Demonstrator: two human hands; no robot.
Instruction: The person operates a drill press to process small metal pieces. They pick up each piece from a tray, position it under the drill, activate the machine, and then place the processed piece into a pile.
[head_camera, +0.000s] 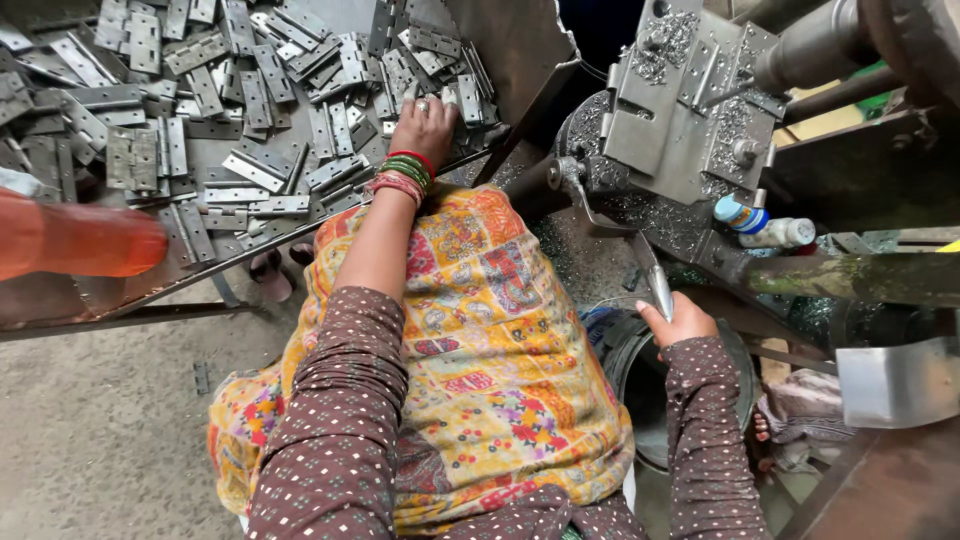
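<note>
We are reaching into the pile of metal hinges (250, 110) on the tray (120, 300), and the nearest hinges are lying right under our left hand (424, 122), whose fingers are curling down onto them; we cannot tell whether one is actually being gripped. Our right hand (683, 322) is clenching the machine lever (652, 278), beside the press (680, 110). An orange bottle (80, 240) is lying at the tray's near edge.

Hinges (250, 110) crowding tray, machine (690, 110) rightward
</note>
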